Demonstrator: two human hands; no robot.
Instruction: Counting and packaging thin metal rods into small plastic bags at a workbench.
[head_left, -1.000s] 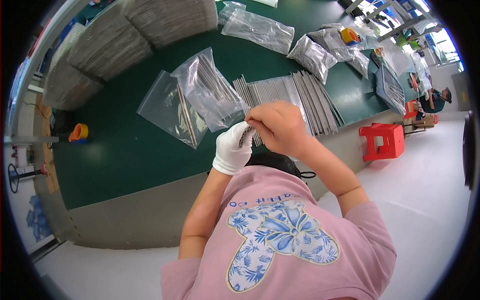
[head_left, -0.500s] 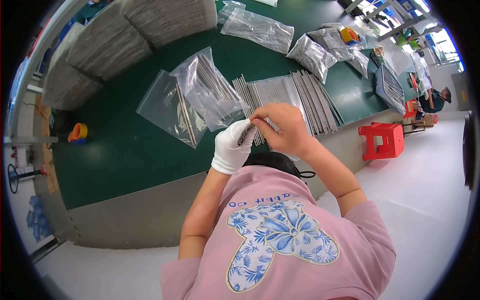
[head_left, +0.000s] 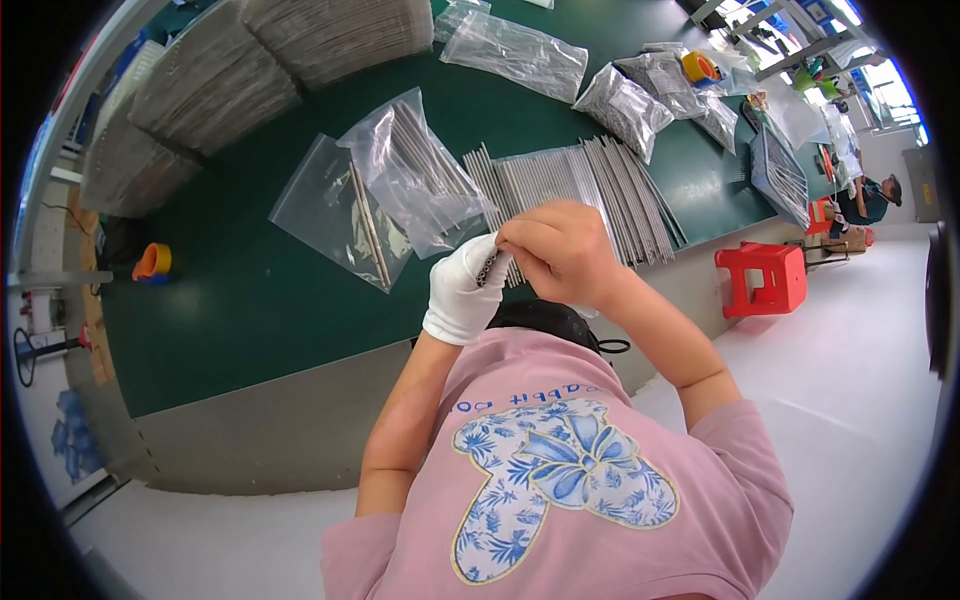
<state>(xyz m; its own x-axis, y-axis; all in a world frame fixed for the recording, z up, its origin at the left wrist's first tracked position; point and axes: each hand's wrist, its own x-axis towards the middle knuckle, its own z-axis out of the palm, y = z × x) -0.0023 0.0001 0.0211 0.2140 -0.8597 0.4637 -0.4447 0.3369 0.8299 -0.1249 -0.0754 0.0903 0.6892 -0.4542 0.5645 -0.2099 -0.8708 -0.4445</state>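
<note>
My left hand (head_left: pixel 462 292), in a white glove, grips a small bundle of thin metal rods (head_left: pixel 489 268) just above the table's near edge. My bare right hand (head_left: pixel 560 248) is closed over the top of the same bundle, its fingertips touching the glove. Behind the hands a row of long metal rods (head_left: pixel 585 175) lies side by side on the green table (head_left: pixel 230 310). Left of that row lie two clear plastic bags, one with many rods (head_left: pixel 420 175) and one with few rods (head_left: pixel 335 210).
Large stacks of grey rods (head_left: pixel 215 85) fill the table's far left. More filled clear bags (head_left: pixel 520 50) lie at the back. An orange tape roll (head_left: pixel 152 262) sits at the left edge. A red stool (head_left: pixel 765 280) stands on the white floor; another person (head_left: pixel 880 195) sits far right.
My right hand has drawn in from the right and now curls over the bundle in the gloved hand; the left hand has barely moved.
</note>
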